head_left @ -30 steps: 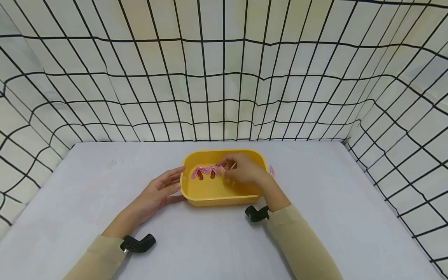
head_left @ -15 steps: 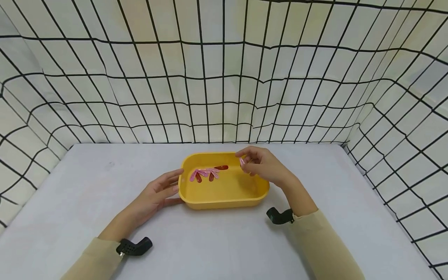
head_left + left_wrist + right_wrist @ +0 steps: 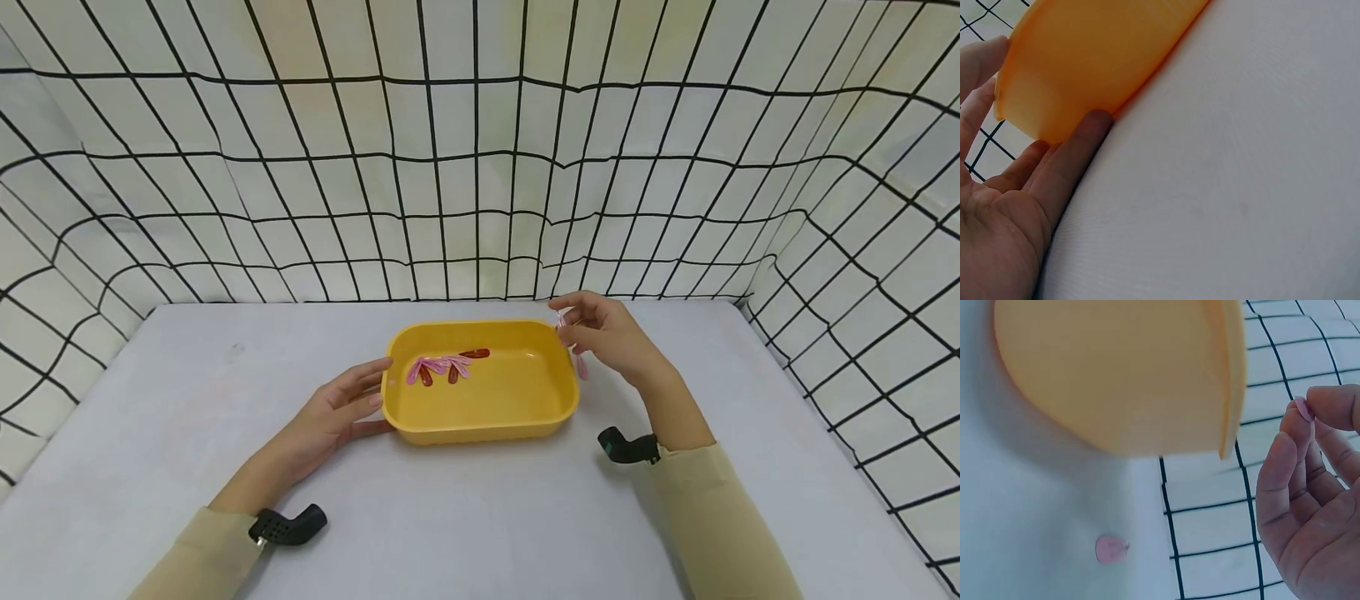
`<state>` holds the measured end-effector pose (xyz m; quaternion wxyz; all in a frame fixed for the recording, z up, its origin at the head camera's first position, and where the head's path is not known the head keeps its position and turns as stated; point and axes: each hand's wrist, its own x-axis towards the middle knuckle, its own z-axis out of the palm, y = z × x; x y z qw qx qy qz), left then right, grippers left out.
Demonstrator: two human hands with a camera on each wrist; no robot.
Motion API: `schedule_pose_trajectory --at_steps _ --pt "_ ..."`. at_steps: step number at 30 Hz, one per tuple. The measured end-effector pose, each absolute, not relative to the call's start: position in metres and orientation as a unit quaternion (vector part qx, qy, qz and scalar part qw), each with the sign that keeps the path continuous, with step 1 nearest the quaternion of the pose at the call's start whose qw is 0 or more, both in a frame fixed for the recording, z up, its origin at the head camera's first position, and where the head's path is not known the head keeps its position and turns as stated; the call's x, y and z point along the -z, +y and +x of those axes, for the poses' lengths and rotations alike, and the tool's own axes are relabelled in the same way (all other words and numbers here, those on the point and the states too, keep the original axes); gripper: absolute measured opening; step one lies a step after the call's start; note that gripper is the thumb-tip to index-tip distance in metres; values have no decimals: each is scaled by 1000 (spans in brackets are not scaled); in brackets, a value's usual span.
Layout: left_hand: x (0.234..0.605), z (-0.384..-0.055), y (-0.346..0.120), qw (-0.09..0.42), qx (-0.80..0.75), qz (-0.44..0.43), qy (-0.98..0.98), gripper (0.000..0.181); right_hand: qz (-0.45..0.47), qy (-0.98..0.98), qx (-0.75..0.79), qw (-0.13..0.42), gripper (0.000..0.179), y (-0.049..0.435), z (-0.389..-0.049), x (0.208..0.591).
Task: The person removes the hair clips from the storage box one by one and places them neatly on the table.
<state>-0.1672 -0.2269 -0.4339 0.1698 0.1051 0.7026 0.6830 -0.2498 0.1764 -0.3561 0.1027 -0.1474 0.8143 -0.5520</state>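
A yellow plastic tray (image 3: 480, 435) stands on the white table, with pink hair clips (image 3: 417, 369) and red hair clips (image 3: 475, 354) lying in its left half. Against the tray's left end rest the fairly straight fingers of my left hand (image 3: 337, 414); the left wrist view shows them along its outer wall. Past the right rim, my right hand (image 3: 611, 337) pinches a small pink hair clip (image 3: 1304, 409) between thumb and forefinger, mostly covered by the fingers. Below that hand another pink hair clip (image 3: 1111, 549) lies on the table, right beside the tray.
A black grid net (image 3: 480, 158) in front of white cloth rises behind the table (image 3: 480, 525) and along both sides. The table's back edge runs a little behind the tray. A black wrist device (image 3: 288, 527) sits at each sleeve cuff.
My right hand has come up out of the tray and moved right beyond its rim, carrying a pink hair clip. A red hair clip in the tray has come into view. My left hand stays put.
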Motion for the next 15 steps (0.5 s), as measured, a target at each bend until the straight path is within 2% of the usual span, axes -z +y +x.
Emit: schedule_pose_trajectory --at_steps 15 --pt "432 -167 -226 169 -682 108 703 54 -115 825 547 85 35 203 -265 372"
